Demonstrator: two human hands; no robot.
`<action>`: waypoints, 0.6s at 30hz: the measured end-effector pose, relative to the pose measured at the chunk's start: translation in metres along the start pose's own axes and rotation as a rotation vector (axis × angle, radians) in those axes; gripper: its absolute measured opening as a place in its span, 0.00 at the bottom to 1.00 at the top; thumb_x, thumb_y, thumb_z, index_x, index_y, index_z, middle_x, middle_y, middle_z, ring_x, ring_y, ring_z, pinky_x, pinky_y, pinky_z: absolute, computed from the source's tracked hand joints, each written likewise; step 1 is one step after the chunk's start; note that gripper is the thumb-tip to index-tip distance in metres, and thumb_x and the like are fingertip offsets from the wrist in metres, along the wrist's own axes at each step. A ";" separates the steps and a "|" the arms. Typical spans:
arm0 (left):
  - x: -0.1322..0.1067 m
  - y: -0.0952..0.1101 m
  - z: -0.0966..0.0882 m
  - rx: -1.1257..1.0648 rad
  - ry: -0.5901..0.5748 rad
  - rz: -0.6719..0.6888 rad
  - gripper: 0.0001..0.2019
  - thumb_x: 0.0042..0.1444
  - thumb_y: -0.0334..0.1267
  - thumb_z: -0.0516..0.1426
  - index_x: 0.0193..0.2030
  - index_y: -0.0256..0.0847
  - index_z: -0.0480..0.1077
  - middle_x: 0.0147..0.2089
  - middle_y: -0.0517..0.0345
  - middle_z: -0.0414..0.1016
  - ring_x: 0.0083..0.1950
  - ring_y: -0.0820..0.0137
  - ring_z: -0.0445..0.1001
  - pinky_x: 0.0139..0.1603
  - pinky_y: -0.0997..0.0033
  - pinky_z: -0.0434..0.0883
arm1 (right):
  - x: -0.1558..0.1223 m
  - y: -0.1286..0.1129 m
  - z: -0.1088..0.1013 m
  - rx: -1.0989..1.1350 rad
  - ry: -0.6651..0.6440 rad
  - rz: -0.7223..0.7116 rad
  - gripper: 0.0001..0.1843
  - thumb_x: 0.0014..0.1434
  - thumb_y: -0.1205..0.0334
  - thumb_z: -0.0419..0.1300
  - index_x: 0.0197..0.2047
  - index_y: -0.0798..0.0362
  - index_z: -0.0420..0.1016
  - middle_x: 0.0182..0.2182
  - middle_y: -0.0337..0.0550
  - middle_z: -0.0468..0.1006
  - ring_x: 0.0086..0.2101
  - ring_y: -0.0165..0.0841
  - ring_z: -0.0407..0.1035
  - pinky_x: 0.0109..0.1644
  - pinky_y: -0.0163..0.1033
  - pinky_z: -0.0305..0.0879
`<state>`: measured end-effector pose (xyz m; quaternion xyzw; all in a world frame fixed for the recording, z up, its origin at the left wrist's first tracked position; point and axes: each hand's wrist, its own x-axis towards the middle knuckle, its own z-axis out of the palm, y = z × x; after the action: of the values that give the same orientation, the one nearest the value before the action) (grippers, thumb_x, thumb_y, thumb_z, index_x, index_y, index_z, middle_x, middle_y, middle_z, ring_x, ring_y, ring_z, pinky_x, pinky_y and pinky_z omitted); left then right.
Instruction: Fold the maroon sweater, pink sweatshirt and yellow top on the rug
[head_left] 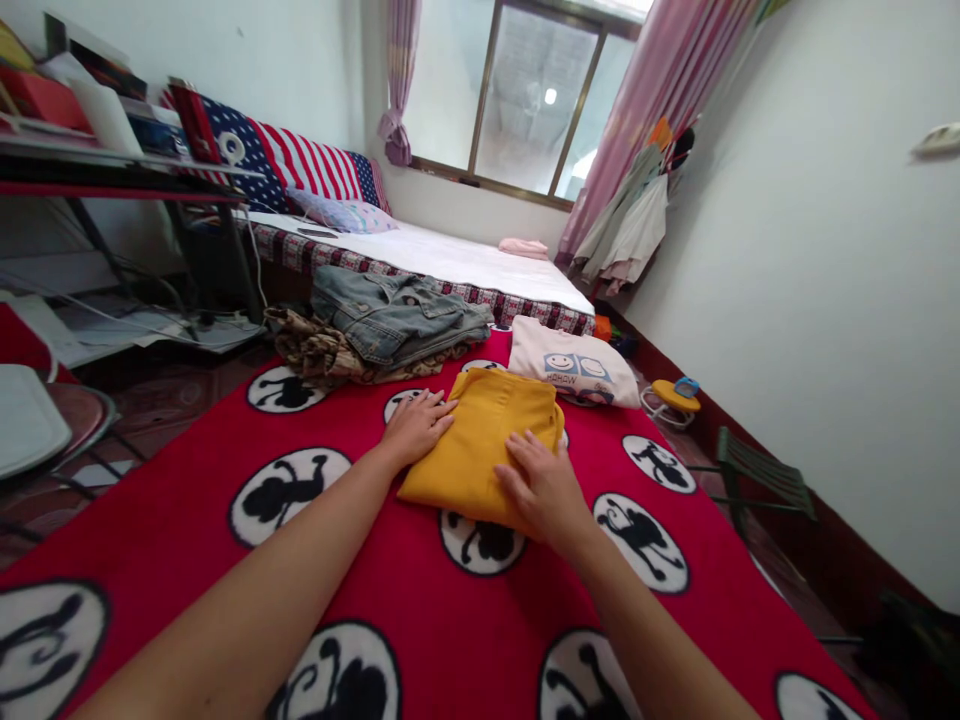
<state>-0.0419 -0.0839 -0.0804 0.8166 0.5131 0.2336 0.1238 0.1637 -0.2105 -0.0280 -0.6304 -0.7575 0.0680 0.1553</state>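
Observation:
A folded mustard-yellow garment (pixel 480 440) lies on a red blanket with black-and-white round figures (pixel 420 600). My left hand (pixel 416 424) rests flat on the garment's left edge, fingers stretched out. My right hand (pixel 541 487) lies palm down on its near right corner, fingers spread and flat. Neither hand grips anything.
Beyond the yellow garment lie a folded pink shirt with smiley prints (pixel 571 370), a denim jacket (pixel 394 315) and a camouflage-patterned garment (pixel 319 352). A second bed with a white sheet (pixel 450 258) stands farther back. A desk (pixel 112 175) is at left, a green folding chair (pixel 757 475) at right.

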 end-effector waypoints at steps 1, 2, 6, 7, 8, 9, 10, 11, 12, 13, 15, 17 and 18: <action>0.000 -0.001 0.000 -0.009 0.010 0.004 0.21 0.65 0.44 0.49 0.63 0.48 0.67 0.68 0.52 0.62 0.71 0.52 0.54 0.68 0.46 0.51 | -0.007 -0.011 -0.004 -0.009 -0.039 -0.056 0.27 0.63 0.48 0.56 0.62 0.48 0.68 0.65 0.53 0.63 0.66 0.48 0.52 0.69 0.62 0.37; 0.000 -0.001 0.000 -0.017 0.020 0.009 0.21 0.65 0.44 0.50 0.63 0.47 0.68 0.68 0.51 0.63 0.71 0.52 0.55 0.68 0.46 0.51 | -0.012 -0.020 -0.007 -0.028 -0.086 -0.098 0.31 0.60 0.45 0.60 0.63 0.48 0.66 0.66 0.54 0.59 0.66 0.50 0.51 0.68 0.61 0.42; 0.001 -0.005 0.001 -0.104 0.066 0.023 0.20 0.63 0.43 0.52 0.59 0.44 0.72 0.65 0.48 0.67 0.69 0.53 0.58 0.68 0.47 0.53 | -0.014 -0.039 -0.009 -0.171 -0.245 -0.125 0.43 0.53 0.54 0.67 0.69 0.48 0.57 0.69 0.62 0.48 0.67 0.56 0.46 0.63 0.55 0.55; 0.001 -0.007 0.001 -0.133 0.079 0.026 0.19 0.62 0.42 0.53 0.58 0.44 0.73 0.64 0.48 0.68 0.69 0.54 0.59 0.68 0.47 0.54 | -0.011 -0.039 -0.008 -0.212 -0.259 -0.132 0.43 0.53 0.60 0.66 0.70 0.47 0.55 0.69 0.63 0.47 0.67 0.57 0.46 0.62 0.54 0.57; 0.001 -0.008 0.002 -0.155 0.089 0.028 0.19 0.62 0.42 0.53 0.57 0.43 0.73 0.63 0.47 0.69 0.68 0.54 0.60 0.68 0.48 0.54 | -0.007 -0.038 -0.006 -0.251 -0.260 -0.143 0.42 0.54 0.65 0.64 0.70 0.47 0.54 0.69 0.64 0.49 0.66 0.57 0.49 0.61 0.53 0.58; 0.002 -0.009 0.002 -0.171 0.096 0.030 0.19 0.61 0.41 0.53 0.56 0.43 0.74 0.63 0.47 0.70 0.68 0.55 0.61 0.68 0.50 0.55 | -0.003 -0.037 -0.005 -0.284 -0.248 -0.158 0.40 0.54 0.69 0.61 0.69 0.48 0.55 0.68 0.64 0.52 0.64 0.56 0.53 0.59 0.52 0.60; 0.002 -0.010 0.002 -0.182 0.102 0.030 0.18 0.61 0.41 0.54 0.55 0.42 0.74 0.62 0.48 0.71 0.67 0.55 0.63 0.67 0.51 0.56 | 0.000 -0.035 -0.003 -0.306 -0.227 -0.173 0.38 0.54 0.72 0.59 0.68 0.48 0.58 0.66 0.63 0.56 0.62 0.55 0.58 0.57 0.52 0.62; 0.003 -0.011 0.001 -0.192 0.108 0.030 0.18 0.60 0.41 0.54 0.55 0.42 0.75 0.61 0.48 0.72 0.66 0.56 0.64 0.67 0.52 0.57 | 0.003 -0.034 -0.002 -0.313 -0.202 -0.184 0.36 0.54 0.74 0.56 0.66 0.49 0.61 0.64 0.62 0.61 0.59 0.53 0.63 0.55 0.51 0.63; 0.003 -0.011 0.001 -0.208 0.116 0.031 0.18 0.60 0.41 0.53 0.54 0.42 0.75 0.60 0.49 0.73 0.64 0.57 0.66 0.66 0.54 0.59 | 0.005 -0.032 -0.002 -0.302 -0.178 -0.191 0.33 0.54 0.74 0.55 0.63 0.50 0.65 0.61 0.60 0.66 0.55 0.51 0.67 0.54 0.50 0.65; 0.004 -0.011 0.000 -0.226 0.125 0.032 0.18 0.61 0.42 0.53 0.53 0.42 0.76 0.58 0.50 0.74 0.62 0.59 0.68 0.65 0.57 0.60 | 0.007 -0.029 -0.003 -0.267 -0.159 -0.196 0.31 0.53 0.75 0.55 0.61 0.50 0.68 0.58 0.58 0.70 0.51 0.50 0.70 0.52 0.49 0.66; 0.005 -0.011 -0.001 -0.266 0.146 0.028 0.19 0.62 0.43 0.51 0.53 0.41 0.76 0.55 0.51 0.76 0.58 0.61 0.71 0.62 0.61 0.64 | 0.011 -0.023 -0.009 -0.127 -0.126 -0.215 0.28 0.53 0.74 0.56 0.57 0.49 0.73 0.52 0.52 0.76 0.47 0.47 0.73 0.51 0.47 0.66; 0.006 -0.011 -0.002 -0.303 0.170 0.011 0.20 0.63 0.44 0.48 0.53 0.39 0.75 0.54 0.50 0.77 0.55 0.61 0.73 0.58 0.63 0.67 | 0.017 -0.014 -0.025 0.114 -0.045 -0.211 0.24 0.51 0.70 0.59 0.53 0.49 0.76 0.47 0.48 0.80 0.45 0.46 0.74 0.50 0.46 0.67; 0.005 -0.011 -0.003 -0.318 0.182 0.000 0.21 0.63 0.45 0.48 0.53 0.38 0.75 0.54 0.49 0.77 0.55 0.61 0.73 0.57 0.63 0.67 | 0.020 -0.010 -0.037 0.272 -0.003 -0.188 0.23 0.50 0.68 0.61 0.51 0.50 0.77 0.45 0.46 0.81 0.44 0.45 0.74 0.49 0.45 0.68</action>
<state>-0.0498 -0.0742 -0.0816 0.7621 0.4790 0.3846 0.2044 0.1631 -0.1959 0.0127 -0.5296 -0.7973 0.1561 0.2437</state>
